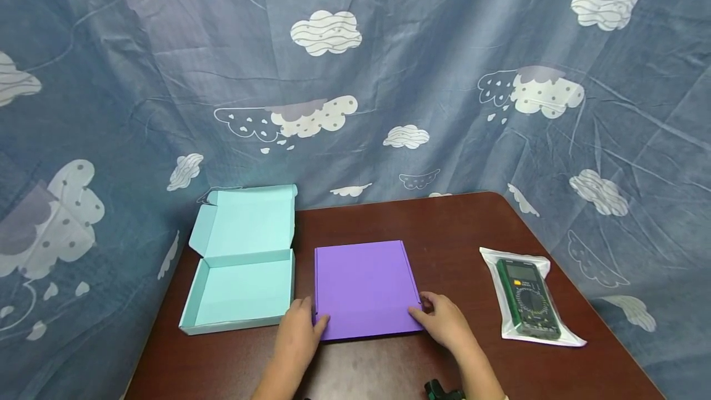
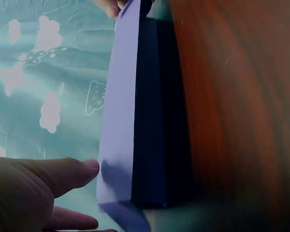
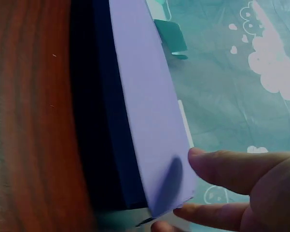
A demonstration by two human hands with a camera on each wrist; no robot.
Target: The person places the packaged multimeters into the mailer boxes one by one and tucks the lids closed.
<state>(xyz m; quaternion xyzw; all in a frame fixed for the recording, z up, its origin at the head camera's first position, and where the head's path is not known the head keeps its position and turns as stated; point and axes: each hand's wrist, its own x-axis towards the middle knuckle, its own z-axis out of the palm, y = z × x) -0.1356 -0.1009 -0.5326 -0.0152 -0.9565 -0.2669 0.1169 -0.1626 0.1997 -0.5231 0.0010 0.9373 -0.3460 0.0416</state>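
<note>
A flat purple cardboard box [image 1: 366, 289] lies in the middle of the table with its lid down. Its light purple front panel [image 2: 118, 111] hangs over a dark front side in the left wrist view. My left hand [image 1: 296, 332] holds the front left corner, thumb at the lid's edge and fingers along the left side. At the front right corner my right hand [image 1: 441, 320] grips the box, its thumb on the panel's edge and its fingers at the side. The lower fingers are partly cut off in both wrist views.
Left of the purple box stands an open light teal box [image 1: 244, 292], its lid raised against the curtain. A green multimeter [image 1: 530, 298] in a clear and white bag lies at right. A small dark object [image 1: 439, 391] shows by the right forearm. Cloud-patterned curtain [image 1: 389, 79] surrounds the brown table [image 1: 444, 227].
</note>
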